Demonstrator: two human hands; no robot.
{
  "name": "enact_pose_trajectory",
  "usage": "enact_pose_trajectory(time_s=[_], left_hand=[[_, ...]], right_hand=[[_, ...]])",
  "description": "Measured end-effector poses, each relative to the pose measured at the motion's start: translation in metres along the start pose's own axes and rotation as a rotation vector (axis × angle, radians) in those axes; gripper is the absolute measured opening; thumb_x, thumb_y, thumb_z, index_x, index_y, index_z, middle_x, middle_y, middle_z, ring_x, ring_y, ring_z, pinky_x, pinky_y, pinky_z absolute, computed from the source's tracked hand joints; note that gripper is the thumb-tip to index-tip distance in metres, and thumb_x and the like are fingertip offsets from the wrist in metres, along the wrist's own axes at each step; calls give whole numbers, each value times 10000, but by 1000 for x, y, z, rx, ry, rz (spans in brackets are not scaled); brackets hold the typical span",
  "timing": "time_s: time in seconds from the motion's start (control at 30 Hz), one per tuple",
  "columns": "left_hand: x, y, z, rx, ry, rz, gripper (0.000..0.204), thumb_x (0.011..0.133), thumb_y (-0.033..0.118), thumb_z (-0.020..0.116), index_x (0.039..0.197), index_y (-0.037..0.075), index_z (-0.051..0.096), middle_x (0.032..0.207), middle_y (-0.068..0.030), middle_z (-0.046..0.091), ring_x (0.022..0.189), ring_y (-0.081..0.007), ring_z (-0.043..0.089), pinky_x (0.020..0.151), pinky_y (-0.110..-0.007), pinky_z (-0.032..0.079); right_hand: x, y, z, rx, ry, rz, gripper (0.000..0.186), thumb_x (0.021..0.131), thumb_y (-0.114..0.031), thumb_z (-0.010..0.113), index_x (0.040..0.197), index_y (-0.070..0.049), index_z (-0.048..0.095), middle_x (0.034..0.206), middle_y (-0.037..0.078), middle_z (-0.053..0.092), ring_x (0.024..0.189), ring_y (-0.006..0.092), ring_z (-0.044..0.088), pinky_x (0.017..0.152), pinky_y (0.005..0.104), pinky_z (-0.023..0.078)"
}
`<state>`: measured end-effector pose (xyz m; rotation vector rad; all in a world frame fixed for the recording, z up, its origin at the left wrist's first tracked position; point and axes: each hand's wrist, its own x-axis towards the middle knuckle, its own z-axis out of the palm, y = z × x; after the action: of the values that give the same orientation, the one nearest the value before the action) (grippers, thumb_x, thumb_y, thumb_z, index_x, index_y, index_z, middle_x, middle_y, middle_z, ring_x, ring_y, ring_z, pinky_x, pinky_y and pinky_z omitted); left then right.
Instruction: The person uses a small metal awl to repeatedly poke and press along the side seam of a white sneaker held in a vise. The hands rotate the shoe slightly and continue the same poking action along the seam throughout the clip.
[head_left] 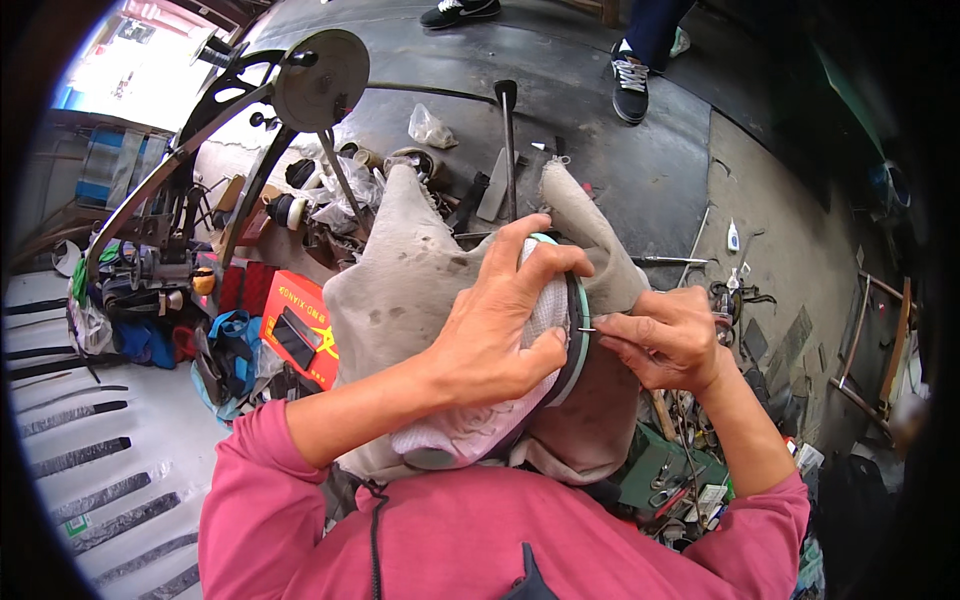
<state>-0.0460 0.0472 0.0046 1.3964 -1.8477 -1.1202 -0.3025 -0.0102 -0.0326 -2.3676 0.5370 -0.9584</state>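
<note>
Well, from my distant seat, I saw the white shoe (544,312) near the middle of my view, over a grey cloth (395,275). The left hand (492,322) gripped it between curled fingers and thumb. At the shoe's three o'clock, the right hand (668,336) pinched a thin metal pin (587,330), perhaps touching the mint edge (582,300). A red box (284,318) lay at nine o'clock.

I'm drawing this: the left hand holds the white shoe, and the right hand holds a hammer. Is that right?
Not quite: in the head view, the right hand pinches a thin, needle-like tool, not a hammer. The left hand does hold the white shoe.
</note>
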Motion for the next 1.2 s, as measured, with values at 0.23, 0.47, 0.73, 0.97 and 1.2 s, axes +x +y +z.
enact_pose_trajectory(time_s=[0.23, 0.47, 0.73, 0.97, 1.2], left_hand=[[0, 0, 2, 16, -1, 23, 599, 786, 168, 606, 1376, 139, 511, 1441, -210, 436, 1526, -422, 326, 1131, -472, 415], [1, -3, 3, 9, 20, 52, 601, 786, 183, 605, 1377, 128, 508, 1449, -216, 423, 1529, -427, 317, 1130, -478, 413], [5, 5, -10, -19, -123, 85, 684, 830, 229, 649, 1489, 130, 493, 1555, -243, 368, 1571, -418, 283, 1210, -491, 347], [-56, -28, -37, -347, 303, 69, 621, 976, 402, 592, 1458, 19, 508, 1505, -220, 500, 1471, -385, 468, 1238, -554, 329], [-214, -18, -29, -473, 302, -236, 403, 1066, 305, 518, 1144, -46, 698, 1028, -182, 740, 933, -307, 687, 806, -389, 520]], right_hand=[[10, -12, -23, 932, -252, 1013, 191, 931, -152, 841, 1047, -1, 829, 772, 0, 738, 639, 51, 624, 569, 231, 474], [10, -28, -17, -42, -234, 170, 219, 931, -173, 845, 1101, -37, 825, 808, -17, 734, 648, 47, 634, 563, 259, 497], [24, -23, -36, 969, -350, 1098, 205, 963, -185, 823, 1116, -48, 832, 792, -33, 711, 679, 34, 598, 607, 234, 488], [26, -23, -33, 789, -357, 1013, 214, 964, -187, 821, 1137, -63, 836, 788, -29, 712, 691, 35, 585, 621, 240, 494], [26, -20, -33, 790, -346, 928, 219, 932, -167, 844, 1125, -62, 843, 806, -23, 730, 688, 51, 587, 626, 244, 496]])
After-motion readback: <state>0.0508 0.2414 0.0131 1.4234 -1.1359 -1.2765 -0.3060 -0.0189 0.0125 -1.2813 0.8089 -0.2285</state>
